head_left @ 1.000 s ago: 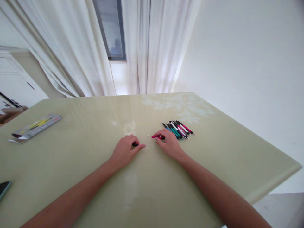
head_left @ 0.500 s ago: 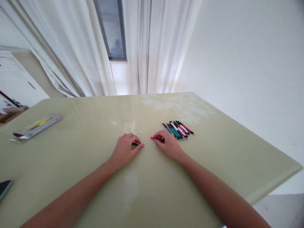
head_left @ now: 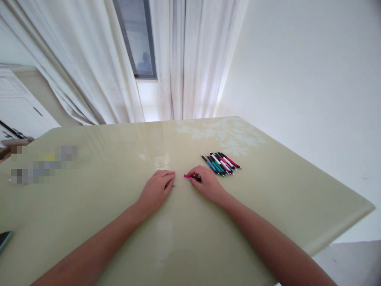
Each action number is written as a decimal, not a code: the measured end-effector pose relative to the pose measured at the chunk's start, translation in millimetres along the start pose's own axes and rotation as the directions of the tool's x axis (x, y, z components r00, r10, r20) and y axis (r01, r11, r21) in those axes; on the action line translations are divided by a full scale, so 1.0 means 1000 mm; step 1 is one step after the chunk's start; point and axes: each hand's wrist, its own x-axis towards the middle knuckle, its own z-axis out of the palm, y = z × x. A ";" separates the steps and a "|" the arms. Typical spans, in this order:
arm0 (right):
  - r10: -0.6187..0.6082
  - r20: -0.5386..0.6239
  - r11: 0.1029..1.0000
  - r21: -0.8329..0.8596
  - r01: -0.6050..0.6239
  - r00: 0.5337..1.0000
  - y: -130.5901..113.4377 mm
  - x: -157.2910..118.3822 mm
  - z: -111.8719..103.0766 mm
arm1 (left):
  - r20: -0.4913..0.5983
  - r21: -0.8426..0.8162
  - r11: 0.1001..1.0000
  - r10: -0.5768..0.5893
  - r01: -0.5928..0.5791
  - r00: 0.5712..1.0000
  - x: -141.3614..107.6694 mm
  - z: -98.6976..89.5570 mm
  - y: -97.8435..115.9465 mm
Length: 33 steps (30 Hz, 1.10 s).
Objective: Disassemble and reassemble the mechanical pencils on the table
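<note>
Near the middle of the table, my left hand (head_left: 156, 188) rests with its fingers closed round a thin black piece (head_left: 173, 186), mostly hidden, whose tip pokes out at the fingertips. To its right, my right hand (head_left: 206, 182) pinches a pink and black pen part (head_left: 187, 176), its pink end pointing left towards my left hand. The hands are a small gap apart. A pile of pens (head_left: 222, 163) in blue, green, white, purple and pink with black parts lies just beyond my right hand.
A pixelated object (head_left: 44, 165) lies at the table's far left. The corner of a dark device (head_left: 4, 238) shows at the left edge. Behind the table (head_left: 125, 147) hang white curtains (head_left: 196, 59), with a wall at the right.
My left fingers have closed over the black piece, so less of it shows. The small white bit beyond my left hand is no longer visible. The view has shifted slightly.
</note>
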 end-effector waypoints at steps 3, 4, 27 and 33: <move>-0.018 0.028 1.000 0.006 0.018 0.999 -0.003 0.000 -0.002 | 0.000 -0.054 0.998 -0.012 0.012 1.000 -0.001 -0.003 0.001; -0.027 0.036 1.000 0.007 0.027 0.999 -0.004 0.000 -0.002 | -0.005 -0.071 0.997 -0.019 0.018 1.000 -0.001 -0.004 0.001; -0.095 0.083 0.994 -0.038 0.098 0.992 -0.005 -0.002 -0.002 | -0.145 0.004 0.986 0.165 -0.166 0.976 -0.004 0.006 0.000; -0.189 0.053 0.982 -0.014 0.190 0.981 -0.006 -0.003 -0.001 | -0.160 -0.129 0.973 0.172 -0.193 0.972 -0.005 -0.003 0.010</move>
